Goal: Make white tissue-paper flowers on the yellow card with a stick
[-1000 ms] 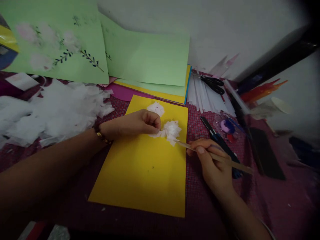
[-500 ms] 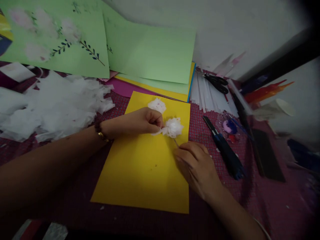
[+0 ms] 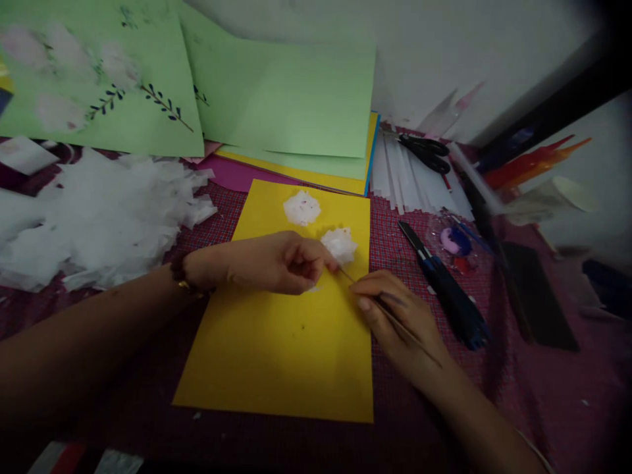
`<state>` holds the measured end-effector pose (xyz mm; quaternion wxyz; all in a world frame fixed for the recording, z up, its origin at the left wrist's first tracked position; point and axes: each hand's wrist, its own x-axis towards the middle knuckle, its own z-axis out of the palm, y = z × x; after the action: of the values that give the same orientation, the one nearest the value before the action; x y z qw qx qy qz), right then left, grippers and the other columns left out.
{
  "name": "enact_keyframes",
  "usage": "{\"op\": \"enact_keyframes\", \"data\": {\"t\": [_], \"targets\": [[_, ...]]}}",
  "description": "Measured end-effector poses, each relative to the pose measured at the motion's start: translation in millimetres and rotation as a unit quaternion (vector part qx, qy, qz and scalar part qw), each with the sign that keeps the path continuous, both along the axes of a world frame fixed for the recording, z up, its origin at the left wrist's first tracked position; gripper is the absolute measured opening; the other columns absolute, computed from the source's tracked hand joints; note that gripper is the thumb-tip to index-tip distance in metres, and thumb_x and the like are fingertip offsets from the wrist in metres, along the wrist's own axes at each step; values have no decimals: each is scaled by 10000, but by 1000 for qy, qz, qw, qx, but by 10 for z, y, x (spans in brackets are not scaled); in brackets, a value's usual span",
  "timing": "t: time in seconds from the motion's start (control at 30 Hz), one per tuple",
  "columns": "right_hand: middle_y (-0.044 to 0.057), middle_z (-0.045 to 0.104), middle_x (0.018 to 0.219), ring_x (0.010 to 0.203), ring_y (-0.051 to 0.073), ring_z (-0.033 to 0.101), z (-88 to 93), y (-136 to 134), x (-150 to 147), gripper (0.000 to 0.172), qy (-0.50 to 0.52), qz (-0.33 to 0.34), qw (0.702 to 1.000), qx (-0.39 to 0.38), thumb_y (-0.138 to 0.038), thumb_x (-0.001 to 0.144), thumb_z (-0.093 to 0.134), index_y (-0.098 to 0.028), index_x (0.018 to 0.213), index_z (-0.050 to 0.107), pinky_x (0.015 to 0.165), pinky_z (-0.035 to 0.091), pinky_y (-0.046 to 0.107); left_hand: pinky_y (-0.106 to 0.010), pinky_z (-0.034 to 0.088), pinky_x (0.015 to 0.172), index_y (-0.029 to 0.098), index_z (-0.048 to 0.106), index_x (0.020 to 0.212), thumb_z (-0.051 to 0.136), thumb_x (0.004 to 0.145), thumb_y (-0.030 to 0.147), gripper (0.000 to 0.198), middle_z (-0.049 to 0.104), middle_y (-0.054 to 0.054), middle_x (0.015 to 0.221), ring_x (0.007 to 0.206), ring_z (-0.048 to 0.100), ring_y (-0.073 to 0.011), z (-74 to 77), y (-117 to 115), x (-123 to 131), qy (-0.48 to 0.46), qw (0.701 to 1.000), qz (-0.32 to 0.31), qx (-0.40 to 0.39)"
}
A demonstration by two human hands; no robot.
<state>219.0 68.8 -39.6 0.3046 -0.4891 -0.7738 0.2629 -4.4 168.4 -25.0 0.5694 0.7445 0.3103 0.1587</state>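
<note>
On the yellow sheet (image 3: 276, 355) lie two ruffled white tissue paper flowers, an upper one (image 3: 301, 208) and a lower one (image 3: 339, 245). My left hand (image 3: 286, 263) is over the sheet, its fingers curled and pinched just left of the lower flower. A scrap of white tissue paper (image 3: 315, 289) peeks out under these fingers, which hide most of it. In my right hand (image 3: 402, 322), at the sheet's right edge, a thin stick (image 3: 412, 337) is gripped like a pen. Its tip reaches the left index fingertip.
White tissue pieces (image 3: 113, 217) are heaped at left. Green sheets (image 3: 291, 99), one with flowers and painted branches, lean at the back. At right lie a utility knife (image 3: 444, 289), black scissors (image 3: 427, 151), white strips (image 3: 399, 178) and a paint palette (image 3: 454, 242).
My left hand has come down slightly, off the lower flower, and its index finger now meets the stick's tip. My right hand has turned, showing more of the stick. The camera view has shifted slightly.
</note>
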Motion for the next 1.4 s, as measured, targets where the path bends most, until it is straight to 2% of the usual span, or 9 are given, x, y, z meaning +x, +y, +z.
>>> {"op": "enact_keyframes", "data": {"t": [0.1,0.3,0.43,0.6,0.8,0.97,1.1,1.23,1.4], "targets": [[34,635,913,864,161,623,40,4,37,139,36,-14,999,-12,-195,930,482,-238,982,602,720,505,291,-192,393,580,187,636,722,675,696,254,81,670,-14,837,631,512,-88,-29,35,-16,3,998,-56,-41],[8,641,785,722,149,624,132,-25,64,141,100,-115,988,14,-186,909,520,-243,869,643,632,512,279,-212,424,648,165,609,716,688,716,255,120,662,-23,880,692,541,-98,-1,62,-27,-20,995,-48,-80],[5,665,805,759,147,644,62,-2,19,133,96,-78,992,-5,-191,903,530,-243,855,643,635,520,267,-221,436,643,146,600,715,665,716,231,107,668,-41,896,691,559,-98,-33,112,-88,-80,982,-8,-170],[7,690,899,873,157,649,-96,45,-8,128,54,-31,998,11,-208,899,548,-252,963,649,777,527,311,-219,435,552,159,548,710,640,673,233,123,670,-50,819,618,552,-101,-141,182,-152,-188,947,39,-256],[21,689,883,837,164,657,-57,90,-20,143,40,-85,995,23,-241,919,507,-246,920,650,728,533,305,-278,486,755,156,564,642,629,677,241,113,675,-61,925,850,604,-162,-30,213,-151,-129,986,-10,-108],[13,696,862,807,156,664,-10,109,-24,135,38,-120,992,6,-247,914,523,-245,890,656,678,536,283,-205,405,584,161,632,702,614,721,215,60,612,10,679,638,535,-94,128,134,-72,-11,1000,-21,-10],[7,699,844,788,160,666,3,137,-18,141,49,-125,991,-9,-256,913,533,-248,862,665,660,536,288,-187,365,544,157,657,723,576,743,186,89,619,21,647,593,519,-77,20,27,96,41,996,-9,81],[2,696,825,747,153,656,13,144,-12,136,71,-125,989,-24,-265,906,547,-254,862,676,623,524,280,-183,311,511,144,630,706,555,715,116,80,581,37,602,542,465,-57,-152,7,202,69,979,45,187],[-7,654,776,699,131,626,-4,63,13,144,147,-170,974,-16,-241,915,537,-247,869,673,639,514,278,-184,284,490,134,604,684,540,710,89,82,553,43,571,529,445,-54,-201,29,227,68,978,80,181]]}}
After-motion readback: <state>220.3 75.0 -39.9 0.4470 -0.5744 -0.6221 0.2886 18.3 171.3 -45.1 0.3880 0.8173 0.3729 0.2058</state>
